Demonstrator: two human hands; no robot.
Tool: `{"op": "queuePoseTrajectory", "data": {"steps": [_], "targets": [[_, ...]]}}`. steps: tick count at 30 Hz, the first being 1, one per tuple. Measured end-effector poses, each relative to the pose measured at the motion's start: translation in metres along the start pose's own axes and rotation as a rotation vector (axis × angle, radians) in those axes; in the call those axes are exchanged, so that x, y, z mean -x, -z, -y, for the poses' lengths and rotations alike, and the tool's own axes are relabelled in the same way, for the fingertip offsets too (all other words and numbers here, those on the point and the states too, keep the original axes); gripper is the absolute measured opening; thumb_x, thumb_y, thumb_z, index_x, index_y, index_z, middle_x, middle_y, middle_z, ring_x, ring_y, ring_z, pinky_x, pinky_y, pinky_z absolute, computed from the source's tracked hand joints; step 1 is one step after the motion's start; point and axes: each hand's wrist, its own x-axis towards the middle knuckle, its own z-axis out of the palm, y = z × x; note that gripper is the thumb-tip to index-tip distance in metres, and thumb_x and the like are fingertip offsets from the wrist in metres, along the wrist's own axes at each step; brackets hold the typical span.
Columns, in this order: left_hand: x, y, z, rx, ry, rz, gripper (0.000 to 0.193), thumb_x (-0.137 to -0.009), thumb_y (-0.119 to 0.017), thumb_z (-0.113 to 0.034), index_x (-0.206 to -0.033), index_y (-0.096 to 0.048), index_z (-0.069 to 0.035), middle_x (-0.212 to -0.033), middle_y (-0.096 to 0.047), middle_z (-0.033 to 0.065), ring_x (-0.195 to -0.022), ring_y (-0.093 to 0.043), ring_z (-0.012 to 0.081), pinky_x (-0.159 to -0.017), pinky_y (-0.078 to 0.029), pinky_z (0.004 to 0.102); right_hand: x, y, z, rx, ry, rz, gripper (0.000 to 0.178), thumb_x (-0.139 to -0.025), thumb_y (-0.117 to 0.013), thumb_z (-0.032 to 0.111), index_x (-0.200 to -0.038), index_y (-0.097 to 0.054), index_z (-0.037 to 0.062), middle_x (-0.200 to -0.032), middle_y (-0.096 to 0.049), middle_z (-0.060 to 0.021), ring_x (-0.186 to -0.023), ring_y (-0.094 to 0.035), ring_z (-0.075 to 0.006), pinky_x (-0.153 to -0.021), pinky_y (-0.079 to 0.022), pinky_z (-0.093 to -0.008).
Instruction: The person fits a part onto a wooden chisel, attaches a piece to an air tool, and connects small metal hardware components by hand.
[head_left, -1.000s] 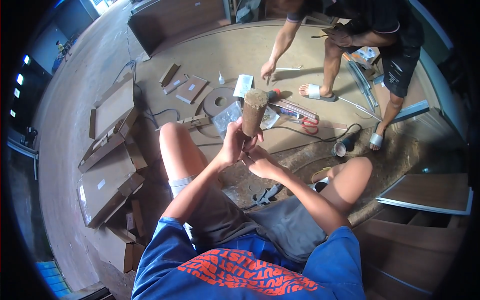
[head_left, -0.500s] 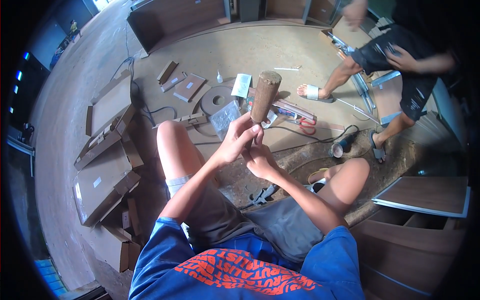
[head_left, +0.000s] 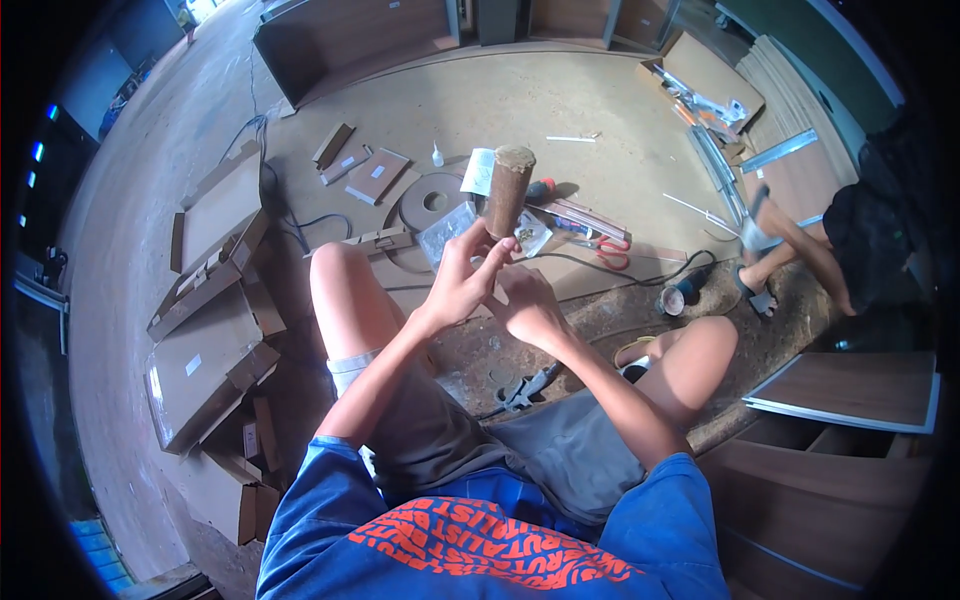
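Tan sheeting (head_left: 400, 100) spreads over the ground beyond the wooden cylinder (head_left: 510, 190), which stands nearly upright in front of the seated person's body in the head view. At its lower end, the left hand (head_left: 460, 285) grasps it with thumb and fingers. Just below it, beside the left hand, the right hand (head_left: 528, 300) is curled; whether it grips anything is hidden, so I cannot tell. Left of the cylinder lie a clear plastic bag (head_left: 443, 238) and a coil of flat band (head_left: 415, 205); farther left are opened cardboard boxes (head_left: 215, 355). Behind it lies a white paper sheet (head_left: 477, 172). To its right are red-handled scissors (head_left: 613, 255) and, farther off, a green power tool (head_left: 690, 288). Well to its right, another person (head_left: 880, 220) in dark clothes bends low. Nearer the body than the cylinder lies a grey tool (head_left: 525, 391).
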Motion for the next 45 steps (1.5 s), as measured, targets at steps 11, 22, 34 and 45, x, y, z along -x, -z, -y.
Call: {"op": "queuePoseTrajectory", "data": {"steps": [11,22,34,45], "targets": [[-0.002,-0.006,0.004,0.102,-0.018,-0.083,0.020,-0.099,-0.051,-0.018,-0.110,-0.050,0.000,-0.092,-0.060,0.0034,-0.080,-0.055,0.0075,-0.070,-0.047,0.0245,-0.002,-0.001,-0.005,-0.503,-0.136,-0.039,0.021,-0.085,-0.065,0.004,-0.104,-0.063,-0.0044,-0.095,-0.069,-0.0173,-0.093,-0.068,-0.0280,-0.079,-0.051,-0.0358],[-0.004,0.001,-0.001,-0.425,-0.225,-0.006,0.037,-0.088,-0.065,-0.022,-0.113,-0.054,0.003,-0.105,-0.055,0.0198,-0.100,-0.052,0.0343,-0.089,-0.041,0.0399,-0.007,0.010,-0.002,-0.244,-0.052,-0.373,0.008,-0.082,-0.064,0.009,-0.084,-0.066,0.0010,-0.076,-0.064,-0.0196,-0.079,-0.062,-0.0397,-0.071,-0.048,-0.0465],[-0.007,0.025,-0.009,-0.103,-0.202,-0.259,0.042,-0.082,-0.050,-0.020,-0.121,-0.051,-0.003,-0.122,-0.054,0.0094,-0.116,-0.049,0.0205,-0.101,-0.033,0.0358,-0.007,0.091,-0.019,-0.573,-0.049,-0.215,0.099,-0.069,-0.086,0.027,-0.145,-0.026,0.0074,-0.134,-0.049,-0.0147,-0.120,-0.048,-0.0233,-0.091,-0.046,-0.0387],[-0.012,0.047,0.017,0.078,-0.127,-0.350,0.026,-0.096,-0.047,-0.021,-0.110,-0.059,-0.002,-0.113,-0.059,0.0055,-0.106,-0.053,0.0128,-0.092,-0.039,0.0293,0.026,-0.077,-0.093,-0.557,-0.334,0.073,0.026,-0.083,-0.053,0.019,-0.065,-0.055,0.0010,-0.055,-0.054,-0.0122,-0.052,-0.055,-0.0193,-0.054,-0.043,-0.0346]]}}
